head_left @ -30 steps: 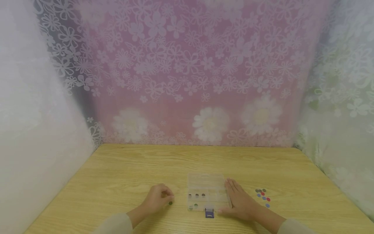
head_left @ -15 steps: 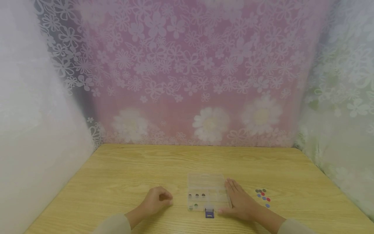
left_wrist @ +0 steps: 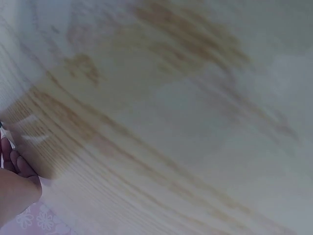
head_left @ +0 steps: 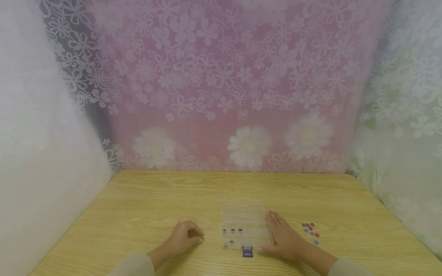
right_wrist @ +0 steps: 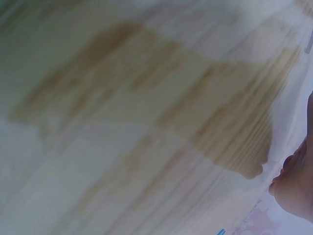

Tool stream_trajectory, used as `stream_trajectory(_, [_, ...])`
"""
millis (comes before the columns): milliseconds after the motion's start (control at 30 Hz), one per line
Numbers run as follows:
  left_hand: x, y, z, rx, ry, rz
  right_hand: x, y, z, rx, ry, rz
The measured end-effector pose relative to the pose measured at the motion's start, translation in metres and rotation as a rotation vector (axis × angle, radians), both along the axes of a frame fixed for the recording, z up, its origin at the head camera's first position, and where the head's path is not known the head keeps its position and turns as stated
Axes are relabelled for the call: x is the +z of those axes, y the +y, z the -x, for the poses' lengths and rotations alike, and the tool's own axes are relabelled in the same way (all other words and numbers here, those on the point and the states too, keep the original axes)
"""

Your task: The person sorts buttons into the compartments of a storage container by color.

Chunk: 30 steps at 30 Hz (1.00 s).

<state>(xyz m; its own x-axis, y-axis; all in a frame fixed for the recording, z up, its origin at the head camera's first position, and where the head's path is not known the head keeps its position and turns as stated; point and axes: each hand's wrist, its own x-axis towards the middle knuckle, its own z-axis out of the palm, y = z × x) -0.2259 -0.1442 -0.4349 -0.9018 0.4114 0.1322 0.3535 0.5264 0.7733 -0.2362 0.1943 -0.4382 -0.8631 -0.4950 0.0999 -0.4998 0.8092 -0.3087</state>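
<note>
Left of a clear plastic compartment box (head_left: 261, 233), my left hand (head_left: 184, 237) pinches a small dark disc (head_left: 202, 239) between thumb and fingertips, with only its edge showing. Against the box's right side lies my right hand (head_left: 284, 238), fingers straight and thumb near the front edge. The box's hinged lid (head_left: 243, 213) stands open toward the back. Dark discs (head_left: 233, 230) sit in its back-left compartments, and a green disc (head_left: 231, 242) shows in the front row. In the wrist views only parts of the left hand (left_wrist: 18, 178) and right hand (right_wrist: 295, 183) appear, at the frame edges.
Several loose discs lie right of my right hand: dark grey ones (head_left: 307, 225), red ones (head_left: 317, 235) and blue ones (head_left: 316, 242). A dark blue latch (head_left: 247, 252) juts from the box front. Flowered curtains (head_left: 221, 92) surround the wooden table (head_left: 165, 191).
The disc in my left fingers showed as a dark green round a second ago, then was hidden; now its edge peeks out. That hand has dipped slightly. My right hand and the box have not moved.
</note>
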Motion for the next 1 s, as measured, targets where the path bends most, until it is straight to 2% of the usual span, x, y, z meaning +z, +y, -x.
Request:
stream_trajectory(233, [-0.0019, 0.0008, 0.0000, 0.021, 0.012, 0.018, 0.0010, 0.0000, -0.0005, 0.002, -0.013, 0.001])
stream_trajectory(500, [-0.0014, 0.0010, -0.0002, 0.018, 0.005, 0.019, 0.0013, -0.0005, 0.0004, 0.004, -0.010, 0.010])
stream_trajectory(767, [-0.0033, 0.0012, 0.0014, 0.021, 0.028, 0.020, 0.0013, -0.0002, -0.0002, 0.004, -0.009, 0.006])
stream_trajectory(1000, [-0.0017, 0.0023, -0.0005, 0.046, 0.037, 0.019, 0.0022, -0.0009, 0.0006, 0.005, -0.006, 0.000])
